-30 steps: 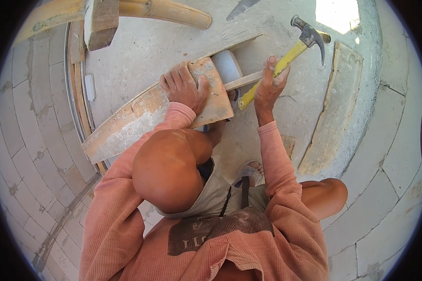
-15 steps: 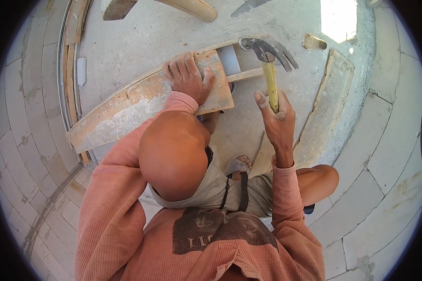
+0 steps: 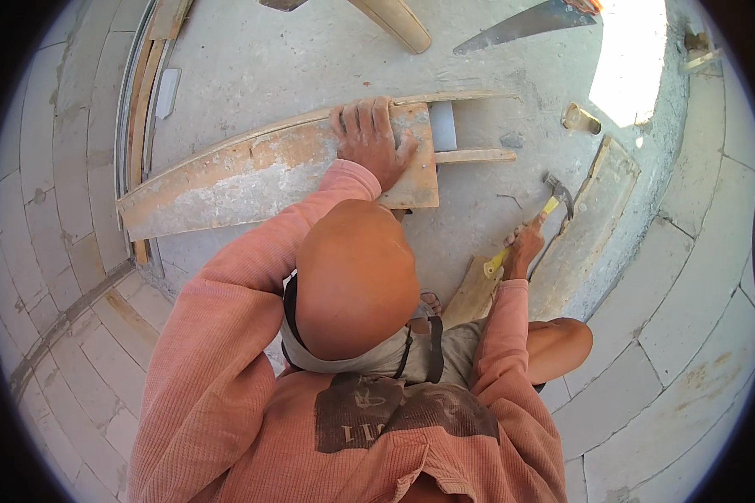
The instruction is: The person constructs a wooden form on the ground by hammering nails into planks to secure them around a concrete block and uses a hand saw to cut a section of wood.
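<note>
My left hand (image 3: 371, 144) grips the far edge of a long wooden board (image 3: 264, 180), its fingers over the edge and its thumb flat on top. The board is worn, with whitish cement stains, and its right end is cut square. Two thin wooden strips, one being the near strip (image 3: 478, 156), stick out from under that end, with a pale flat piece (image 3: 443, 126) between them. My right hand (image 3: 524, 243) is closed around the yellow handle of a claw hammer (image 3: 550, 204), held low near the floor. The hammer's dark head points away from me.
A handsaw (image 3: 524, 35) lies at the far right. A short tube-like piece (image 3: 580, 119) and a cement-crusted plank (image 3: 591, 218) lie on the right, with a bent thin rod (image 3: 509, 199) on the floor. A wood scrap (image 3: 471, 293) is by my foot. Block walls (image 3: 696, 277) rise on both sides.
My right hand has lowered the hammer from beside the board's right end toward me and rightward, near the floor. My left hand stays on the board. The view has shifted slightly.
</note>
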A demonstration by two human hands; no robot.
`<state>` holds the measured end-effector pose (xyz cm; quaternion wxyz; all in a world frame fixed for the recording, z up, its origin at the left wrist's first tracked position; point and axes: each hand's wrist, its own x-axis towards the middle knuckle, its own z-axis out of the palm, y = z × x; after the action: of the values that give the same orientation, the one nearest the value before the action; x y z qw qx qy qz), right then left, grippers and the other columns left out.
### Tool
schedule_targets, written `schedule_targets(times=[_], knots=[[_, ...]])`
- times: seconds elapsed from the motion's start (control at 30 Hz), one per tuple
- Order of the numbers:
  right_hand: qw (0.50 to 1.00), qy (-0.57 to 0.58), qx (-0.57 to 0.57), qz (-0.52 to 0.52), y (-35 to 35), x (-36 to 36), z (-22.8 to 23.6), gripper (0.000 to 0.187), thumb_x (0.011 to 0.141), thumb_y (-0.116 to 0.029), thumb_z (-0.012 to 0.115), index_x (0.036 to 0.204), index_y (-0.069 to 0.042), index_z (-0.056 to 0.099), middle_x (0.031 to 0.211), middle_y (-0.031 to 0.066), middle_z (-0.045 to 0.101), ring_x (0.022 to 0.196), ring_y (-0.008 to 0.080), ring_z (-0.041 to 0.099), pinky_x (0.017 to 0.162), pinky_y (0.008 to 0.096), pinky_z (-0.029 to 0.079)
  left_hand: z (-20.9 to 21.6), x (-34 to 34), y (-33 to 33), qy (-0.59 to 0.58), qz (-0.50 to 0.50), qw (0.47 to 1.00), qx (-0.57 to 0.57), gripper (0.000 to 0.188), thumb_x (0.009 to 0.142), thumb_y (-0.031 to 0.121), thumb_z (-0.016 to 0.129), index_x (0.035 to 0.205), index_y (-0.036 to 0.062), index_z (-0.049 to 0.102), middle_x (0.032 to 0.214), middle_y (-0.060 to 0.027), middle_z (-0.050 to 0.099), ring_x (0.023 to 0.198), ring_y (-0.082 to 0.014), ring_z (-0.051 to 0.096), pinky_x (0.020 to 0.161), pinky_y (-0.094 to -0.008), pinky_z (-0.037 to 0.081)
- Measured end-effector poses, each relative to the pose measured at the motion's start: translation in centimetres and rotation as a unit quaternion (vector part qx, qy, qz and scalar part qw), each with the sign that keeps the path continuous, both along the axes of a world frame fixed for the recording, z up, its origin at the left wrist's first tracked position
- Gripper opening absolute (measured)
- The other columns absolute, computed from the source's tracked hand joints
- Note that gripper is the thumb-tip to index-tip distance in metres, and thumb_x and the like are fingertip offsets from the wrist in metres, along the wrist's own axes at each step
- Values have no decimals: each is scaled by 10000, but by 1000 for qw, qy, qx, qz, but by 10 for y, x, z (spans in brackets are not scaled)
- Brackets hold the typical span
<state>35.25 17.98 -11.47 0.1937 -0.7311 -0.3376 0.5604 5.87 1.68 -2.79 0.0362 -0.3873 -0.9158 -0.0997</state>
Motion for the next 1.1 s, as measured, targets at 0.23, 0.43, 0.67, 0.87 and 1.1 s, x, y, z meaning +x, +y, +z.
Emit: schedule_targets(times=[0.23,0.43,0.67,0.87,1.1], knots=[[828,-295,382,286,-16,-36,31,483,1011,-326,655,1321,40,594,1096,181,624,1070,311,606,943,436,485,0,-3,-1,-4,3,999,39,644,786,345,697,1308,35,480,1254,-168,512,1214,-367,445,1105,-598,260],[667,46,464,580,-42,-139,129,387,932,-157,717,1294,-37,648,1115,147,635,1059,356,599,959,456,478,-1,1,-2,-15,-3,999,49,660,779,356,711,1310,36,487,1264,-171,511,1220,-371,445,1103,-603,273],[579,39,529,619,-70,-127,119,282,876,-23,700,1157,-26,681,1029,111,669,1003,312,646,832,411,563,0,-2,-2,-6,-3,999,39,646,793,365,702,1317,40,510,1264,-157,545,1233,-360,465,1100,-596,282],[877,-10,387,285,-20,-133,118,338,1104,-281,499,1159,14,655,1057,198,711,948,364,669,852,384,508,-5,-3,-6,-11,0,1000,7,625,801,404,689,1298,59,534,1226,-155,563,1205,-357,490,1107,-601,265],[671,23,613,416,77,-208,87,419,1112,-343,405,1188,3,627,1127,236,715,1124,451,642,948,526,488,5,-2,-2,-10,-8,1000,-9,576,847,373,649,1310,49,536,1239,-170,565,1203,-352,491,1104,-549,278]])
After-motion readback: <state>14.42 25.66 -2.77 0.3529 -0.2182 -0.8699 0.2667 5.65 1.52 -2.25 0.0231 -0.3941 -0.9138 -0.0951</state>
